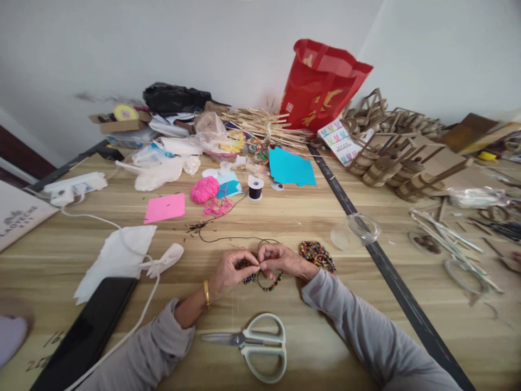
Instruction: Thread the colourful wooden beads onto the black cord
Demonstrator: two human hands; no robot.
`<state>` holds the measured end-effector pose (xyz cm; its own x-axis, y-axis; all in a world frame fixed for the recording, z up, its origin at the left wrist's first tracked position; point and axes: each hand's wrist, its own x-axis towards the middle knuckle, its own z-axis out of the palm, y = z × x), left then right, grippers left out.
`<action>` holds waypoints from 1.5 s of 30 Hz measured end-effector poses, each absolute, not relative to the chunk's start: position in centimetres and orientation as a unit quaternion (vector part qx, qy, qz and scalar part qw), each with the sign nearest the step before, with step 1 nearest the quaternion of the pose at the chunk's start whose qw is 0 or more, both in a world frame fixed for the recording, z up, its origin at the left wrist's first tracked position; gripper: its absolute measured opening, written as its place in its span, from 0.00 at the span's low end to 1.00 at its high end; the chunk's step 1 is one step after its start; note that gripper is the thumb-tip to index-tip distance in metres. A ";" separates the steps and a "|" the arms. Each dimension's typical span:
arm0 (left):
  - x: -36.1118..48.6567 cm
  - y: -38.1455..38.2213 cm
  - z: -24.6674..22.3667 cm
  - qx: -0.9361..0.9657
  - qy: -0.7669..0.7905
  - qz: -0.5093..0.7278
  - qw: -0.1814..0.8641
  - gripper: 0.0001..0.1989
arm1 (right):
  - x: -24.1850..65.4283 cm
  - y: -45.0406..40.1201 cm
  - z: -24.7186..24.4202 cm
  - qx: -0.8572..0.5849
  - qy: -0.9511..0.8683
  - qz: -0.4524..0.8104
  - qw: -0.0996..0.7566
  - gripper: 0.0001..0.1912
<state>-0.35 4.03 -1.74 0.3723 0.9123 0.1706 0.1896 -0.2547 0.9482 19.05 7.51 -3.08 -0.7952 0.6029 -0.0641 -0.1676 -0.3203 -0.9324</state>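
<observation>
My left hand (233, 270), with a gold bracelet at the wrist, pinches at a string of small dark and coloured beads (272, 286). Fingertips of my right hand (285, 260) meet it there, closed on the same beaded string. A thin black cord (228, 238) runs from the hands back to a spool of black thread (255, 188). Right of my right hand lies a heap of multicoloured beads (317, 256). White-handled scissors (260, 340) rest on the table just in front of me, their blades pointing left.
A black phone-like slab (87, 331), white tissue (118, 258) and white cable lie left. Pink yarn (204, 189), pink paper (165, 208) and blue paper (291, 166) are farther back. Behind stands a red bag (321, 87); small woven baskets (380, 171) and clear tubing (364, 228) are right.
</observation>
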 end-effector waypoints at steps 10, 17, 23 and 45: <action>-0.4 4.1 -1.8 0.670 0.376 0.428 0.476 0.05 | 19.1 7.4 -2.6 -0.229 -0.533 0.782 0.228 0.16; -0.3 4.0 -0.9 0.625 0.364 0.417 0.550 0.07 | 18.9 7.2 -2.4 -0.217 -0.534 0.775 0.260 0.15; -0.4 3.8 -0.7 0.607 0.382 0.412 0.562 0.08 | 18.7 7.3 -2.5 -0.200 -0.521 0.779 0.285 0.16; -0.4 3.5 -0.7 0.549 0.408 0.396 0.613 0.16 | 18.0 6.1 -2.2 -0.229 -0.596 0.696 0.328 0.17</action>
<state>-0.36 3.53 -0.70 0.3545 0.9327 -0.0657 -0.0370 0.0842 0.9958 18.00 6.07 -2.17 -0.6803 0.7293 0.0722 -0.1839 -0.0746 -0.9801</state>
